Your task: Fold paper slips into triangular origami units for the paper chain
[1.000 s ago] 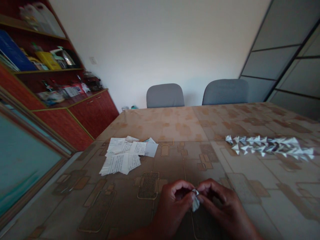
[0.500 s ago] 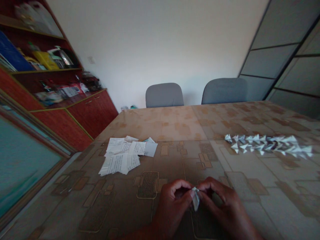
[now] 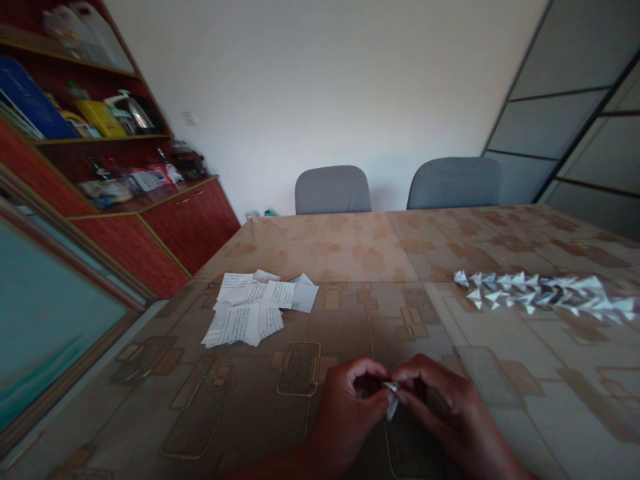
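Note:
Between the fingertips of both hands is a small folded piece of white paper (image 3: 393, 408), held low over the near part of the table. My left hand (image 3: 353, 407) pinches it from the left with thumb and forefinger. From the other side my right hand (image 3: 443, 400) closes thumb and forefinger on the same piece. The fingertips partly cover it. A loose pile of printed paper slips (image 3: 245, 310) lies to the left. At the right, a long double row of folded paper pieces (image 3: 543, 291) rests on the table.
The patterned tablecloth (image 3: 350, 250) covers a large table. Two grey chairs, one on the left (image 3: 333, 190) and one on the right (image 3: 455, 183), stand beyond its far edge. A red cabinet (image 3: 193, 220) with loaded shelves is at the left.
The folded paper has tilted between my fingertips, and less of it shows below them. The surroundings have shifted slightly to the right in the view.

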The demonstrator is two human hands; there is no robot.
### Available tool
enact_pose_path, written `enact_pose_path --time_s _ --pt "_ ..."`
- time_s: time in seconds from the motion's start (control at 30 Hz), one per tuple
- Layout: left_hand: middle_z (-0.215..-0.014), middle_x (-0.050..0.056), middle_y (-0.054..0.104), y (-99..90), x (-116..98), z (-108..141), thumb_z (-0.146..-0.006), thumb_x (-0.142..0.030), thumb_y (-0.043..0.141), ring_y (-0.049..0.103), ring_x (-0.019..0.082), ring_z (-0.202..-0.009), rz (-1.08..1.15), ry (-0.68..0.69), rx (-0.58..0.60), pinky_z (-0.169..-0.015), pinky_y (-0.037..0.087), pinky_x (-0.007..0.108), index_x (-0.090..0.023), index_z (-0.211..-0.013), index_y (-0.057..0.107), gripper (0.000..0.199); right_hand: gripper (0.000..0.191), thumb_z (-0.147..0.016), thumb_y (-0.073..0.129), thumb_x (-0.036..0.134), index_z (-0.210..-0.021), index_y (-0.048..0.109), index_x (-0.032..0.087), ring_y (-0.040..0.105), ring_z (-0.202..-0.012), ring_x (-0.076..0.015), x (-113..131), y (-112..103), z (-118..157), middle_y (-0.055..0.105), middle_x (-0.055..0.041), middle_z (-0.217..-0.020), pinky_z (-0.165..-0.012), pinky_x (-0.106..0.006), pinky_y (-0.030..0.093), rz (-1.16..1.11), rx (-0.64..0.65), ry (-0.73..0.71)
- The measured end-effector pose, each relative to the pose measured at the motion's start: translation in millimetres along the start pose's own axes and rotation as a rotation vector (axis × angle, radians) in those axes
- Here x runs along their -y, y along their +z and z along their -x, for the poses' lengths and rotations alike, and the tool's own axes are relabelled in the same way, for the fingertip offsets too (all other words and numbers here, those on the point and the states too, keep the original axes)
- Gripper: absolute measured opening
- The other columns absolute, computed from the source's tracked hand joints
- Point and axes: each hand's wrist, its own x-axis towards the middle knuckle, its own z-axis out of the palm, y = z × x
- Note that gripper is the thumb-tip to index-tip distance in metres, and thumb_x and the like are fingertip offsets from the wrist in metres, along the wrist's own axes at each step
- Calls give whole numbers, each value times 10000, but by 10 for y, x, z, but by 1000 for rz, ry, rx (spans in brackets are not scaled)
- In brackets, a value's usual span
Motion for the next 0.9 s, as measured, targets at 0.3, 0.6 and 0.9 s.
enact_pose_path --time_s 0.3,0.6,0.9 --pt "-626 -6 588 -1 -29 6 -676 -155 637 524 121 -587 -119 -27 24 -549 390 212 -132 -715 655 49 133 -898 577 213 -769 607 218 614 -614 -144 76 2 -20 609 2 -703 -553 -219 482 84 -83 -90" --pt "-767 22 649 14 4 24 -670 -86 606 596 147 -708 -35 70 4 -647 445 228 -152 -814 607 159 110 -904 573 139 -946 605 235 626 -786 -155 7 6 -26 613 -13 -860 -684 -230 505 26 -13 -168" --pt "-798 16 636 9 58 25 -704 -90 623 582 139 -715 -53 116 -2 -660 447 226 -164 -852 591 168 74 -915 587 163 -877 607 223 614 -740 -148 -9 -2 -30 610 -8 -812 -655 -219 487 41 -64 -169"
